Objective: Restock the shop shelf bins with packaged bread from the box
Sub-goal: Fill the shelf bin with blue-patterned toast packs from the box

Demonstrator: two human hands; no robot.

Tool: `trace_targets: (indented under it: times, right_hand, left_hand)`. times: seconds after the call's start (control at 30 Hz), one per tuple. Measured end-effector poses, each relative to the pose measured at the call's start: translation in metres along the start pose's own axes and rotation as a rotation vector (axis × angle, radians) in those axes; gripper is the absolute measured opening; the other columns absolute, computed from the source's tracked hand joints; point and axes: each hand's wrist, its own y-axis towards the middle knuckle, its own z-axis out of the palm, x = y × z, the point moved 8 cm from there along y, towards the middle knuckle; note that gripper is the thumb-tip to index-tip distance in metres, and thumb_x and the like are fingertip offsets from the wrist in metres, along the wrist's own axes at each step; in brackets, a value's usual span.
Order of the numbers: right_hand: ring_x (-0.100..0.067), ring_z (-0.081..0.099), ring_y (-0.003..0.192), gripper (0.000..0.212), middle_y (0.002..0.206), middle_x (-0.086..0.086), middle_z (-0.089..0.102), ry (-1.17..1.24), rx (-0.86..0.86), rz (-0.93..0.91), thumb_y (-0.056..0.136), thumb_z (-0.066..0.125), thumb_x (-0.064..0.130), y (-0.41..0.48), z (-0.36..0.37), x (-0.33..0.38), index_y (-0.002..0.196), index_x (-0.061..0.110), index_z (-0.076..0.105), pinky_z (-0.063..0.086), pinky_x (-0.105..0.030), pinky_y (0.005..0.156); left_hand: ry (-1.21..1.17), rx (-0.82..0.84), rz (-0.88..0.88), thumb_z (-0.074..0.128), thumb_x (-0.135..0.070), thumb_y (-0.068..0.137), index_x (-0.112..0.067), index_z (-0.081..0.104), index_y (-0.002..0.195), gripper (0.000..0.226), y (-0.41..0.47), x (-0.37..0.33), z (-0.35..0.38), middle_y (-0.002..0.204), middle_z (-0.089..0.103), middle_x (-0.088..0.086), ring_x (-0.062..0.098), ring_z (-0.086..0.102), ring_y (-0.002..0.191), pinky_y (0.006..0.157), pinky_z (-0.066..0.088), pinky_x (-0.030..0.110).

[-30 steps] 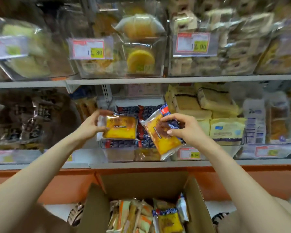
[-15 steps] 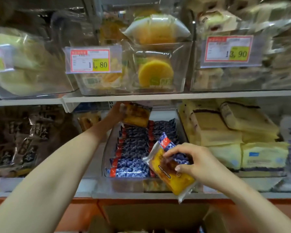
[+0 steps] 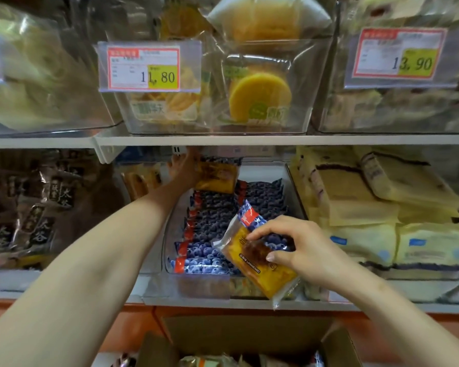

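fingers of left hand grip rear bread pack; right hand grips front bread pack, yellow, blueberry-printed.

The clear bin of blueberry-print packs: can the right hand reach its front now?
Probably yes. The right hand, gripping a bread packet, hovers over the front of the open bin; the left hand holds a second packet at the back, clear of it.

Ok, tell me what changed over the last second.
The left hand carried the left pack from the front of the bin deep to its back, under the upper shelf, and still grips it. Nothing was let go. The right hand keeps the right pack at the bin's front; the blue packs lie as before.
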Motion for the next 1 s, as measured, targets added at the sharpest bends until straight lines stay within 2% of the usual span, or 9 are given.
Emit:
trace_targets:
  times: [0.1,0.2,0.4,0.5,0.6,0.7,0.8,0.9,1.0]
  right_hand:
    - [0.003,0.053,0.105,0.051,0.107,0.018,0.058,0.011,0.008,-0.004,0.079,0.074,0.007,0.001,0.001,-0.001,0.091,0.054,0.06,0.039,-0.011,0.083]
    - [-0.001,0.054,0.105,0.051,0.108,0.014,0.06,0.027,-0.006,-0.015,0.079,0.073,0.005,0.005,0.0,0.003,0.091,0.053,0.061,0.043,-0.018,0.088]
    - [0.002,0.052,0.11,0.04,0.112,0.019,0.062,0.161,-0.075,0.006,0.081,0.069,-0.001,0.014,-0.002,0.008,0.103,0.033,0.068,0.042,-0.022,0.097]
    - [-0.004,0.052,0.117,0.04,0.115,0.014,0.063,0.218,-0.141,0.016,0.081,0.066,-0.003,0.027,-0.008,0.006,0.102,0.031,0.068,0.04,-0.024,0.099]
    - [-0.014,0.056,0.113,0.038,0.115,0.003,0.064,0.061,-0.159,-0.02,0.079,0.065,-0.004,0.068,-0.011,0.014,0.097,0.03,0.065,0.042,-0.024,0.092]
    - [-0.015,0.056,0.107,0.035,0.114,0.005,0.062,-0.195,-0.029,-0.016,0.082,0.06,-0.002,0.126,0.0,0.023,0.094,0.03,0.063,0.048,-0.032,0.091]
    - [-0.019,0.054,0.114,0.047,0.124,0.004,0.059,-0.301,0.119,-0.014,0.081,0.054,-0.009,0.173,0.019,0.019,0.085,0.037,0.059,0.05,-0.04,0.089]
    - [-0.022,0.053,0.115,0.051,0.128,0.004,0.057,-0.437,0.204,-0.029,0.078,0.055,-0.012,0.202,0.039,0.007,0.087,0.039,0.059,0.051,-0.042,0.087]
    - [-0.023,0.055,0.106,0.046,0.127,0.003,0.056,-0.587,0.293,-0.057,0.075,0.068,0.002,0.218,0.057,-0.001,0.096,0.04,0.054,0.049,-0.041,0.082]
  left_hand:
    - [-0.005,0.058,0.031,0.063,-0.017,0.084,-0.018,0.031,0.139,0.064,-0.009,-0.004,0.0,0.132,0.037,0.019,0.037,0.026,0.129,0.101,0.03,0.045]
    - [-0.013,0.054,0.031,0.067,-0.018,0.081,-0.021,0.038,0.135,0.061,-0.03,-0.001,-0.009,0.14,0.027,0.017,0.035,0.021,0.133,0.106,0.024,0.043]
    - [-0.089,0.063,0.134,0.068,-0.024,0.081,-0.022,0.05,0.124,0.047,-0.104,-0.005,-0.028,0.138,0.033,0.011,0.031,0.024,0.132,0.105,0.025,0.04]
    - [-0.179,0.07,0.148,0.067,-0.034,0.074,-0.019,0.053,0.118,0.048,-0.143,-0.011,-0.041,0.13,0.04,0.01,0.026,0.03,0.127,0.092,0.025,0.029]
    - [-0.219,0.021,0.186,0.07,-0.02,0.079,-0.012,0.057,0.112,0.037,-0.178,-0.012,-0.055,0.118,0.051,0.009,0.026,0.04,0.117,0.084,0.024,0.023]
    - [-0.288,0.043,0.196,0.069,-0.017,0.081,-0.018,0.058,0.105,0.026,-0.201,-0.002,-0.05,0.111,0.054,0.006,0.023,0.044,0.111,0.084,0.029,0.024]
    - [-0.333,0.024,0.205,0.067,-0.016,0.083,-0.021,0.058,0.103,0.023,-0.211,0.008,-0.053,0.105,0.05,0.001,0.015,0.044,0.103,0.078,0.028,0.018]
    - [-0.366,0.027,0.239,0.066,-0.018,0.084,-0.027,0.054,0.1,0.022,-0.209,0.006,-0.062,0.101,0.045,-0.006,0.009,0.044,0.095,0.078,0.031,0.016]
    - [-0.37,0.031,0.252,0.065,-0.02,0.085,-0.03,0.052,0.097,0.021,-0.203,0.007,-0.071,0.103,0.045,-0.007,0.005,0.048,0.097,0.084,0.039,0.019]
